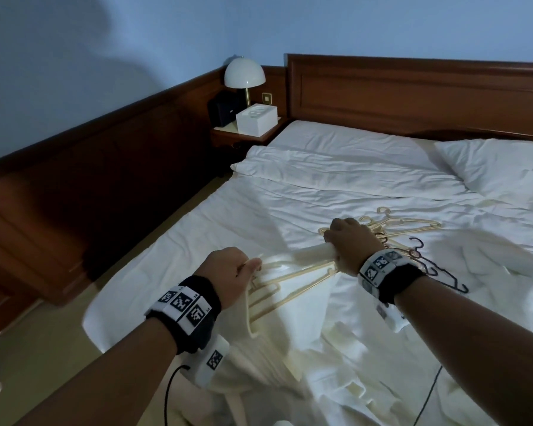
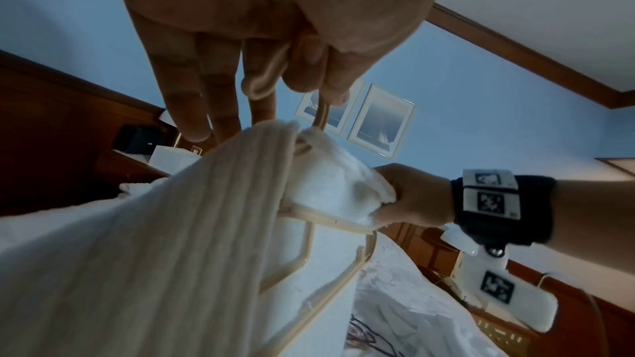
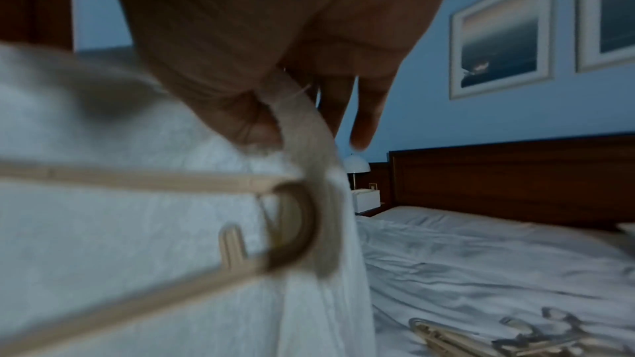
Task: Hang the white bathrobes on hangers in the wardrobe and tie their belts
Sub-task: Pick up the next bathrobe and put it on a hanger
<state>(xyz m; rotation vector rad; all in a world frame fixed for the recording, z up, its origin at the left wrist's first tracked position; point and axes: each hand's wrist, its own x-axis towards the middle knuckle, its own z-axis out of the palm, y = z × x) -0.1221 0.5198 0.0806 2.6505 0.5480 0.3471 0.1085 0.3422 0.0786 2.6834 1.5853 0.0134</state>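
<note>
A white bathrobe (image 1: 290, 348) lies bunched on the near side of the bed (image 1: 336, 186), partly drawn over a cream hanger (image 1: 277, 284) held just above the sheets. The left hand (image 1: 231, 272) pinches the hanger's hook between thumb and fingers. The right hand (image 1: 351, 244) grips a fold of the bathrobe at the hanger's far end. Just beyond the right hand, more cream hangers (image 1: 410, 224) lie in a loose pile on the bed beside dark hangers (image 1: 437, 269). A lamp (image 1: 243, 76) stands on the bedside table (image 1: 228, 132).
</note>
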